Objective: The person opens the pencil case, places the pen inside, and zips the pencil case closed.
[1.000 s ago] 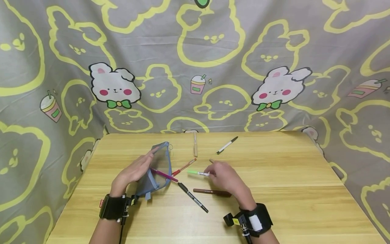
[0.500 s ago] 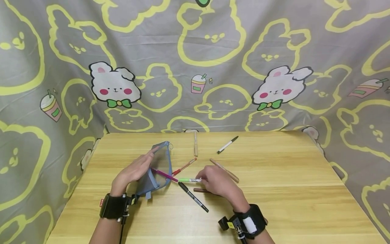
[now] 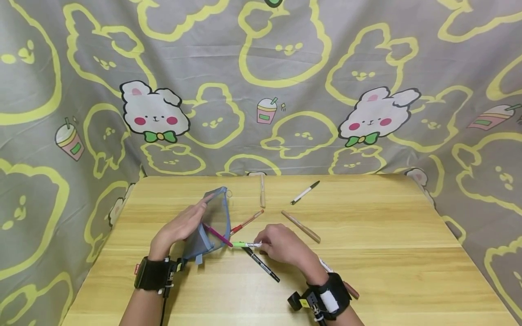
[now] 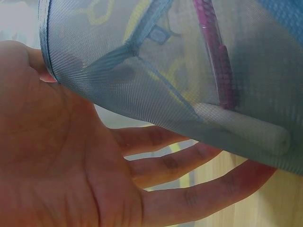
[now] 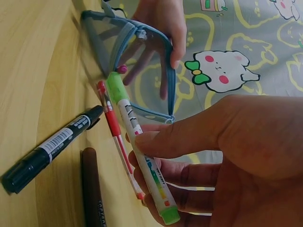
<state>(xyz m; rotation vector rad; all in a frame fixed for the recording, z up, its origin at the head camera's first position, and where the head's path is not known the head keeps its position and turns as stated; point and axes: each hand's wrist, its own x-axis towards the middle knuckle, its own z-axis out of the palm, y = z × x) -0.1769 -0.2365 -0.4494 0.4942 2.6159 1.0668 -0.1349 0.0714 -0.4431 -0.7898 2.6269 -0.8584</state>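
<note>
A blue mesh pencil case point(image 3: 198, 247) stands with its mouth towards the right. My left hand point(image 3: 179, 226) lies along its outer side, fingers extended against the mesh. Inside, a magenta pen point(image 4: 215, 56) and a pale cylinder point(image 4: 246, 126) show through the mesh; the pen's end juts from the mouth. My right hand point(image 3: 281, 244) pinches a white marker with a green cap point(image 5: 144, 151). That cap points left, close to the magenta pen's tip point(image 5: 122, 69) at the mouth. A red pen point(image 5: 113, 123) lies by the mouth, beyond the marker.
On the wooden table lie a black marker point(image 3: 263, 267), two tan pens point(image 3: 263, 192) and a white-and-black pen point(image 3: 305, 193). A brown pen point(image 3: 351, 290) is partly hidden by my right forearm. A patterned curtain point(image 3: 285, 90) surrounds the table.
My right hand has moved left with the green-capped marker, up to the case mouth. The brown pen has shifted towards my right wrist. My left hand has stayed in place.
</note>
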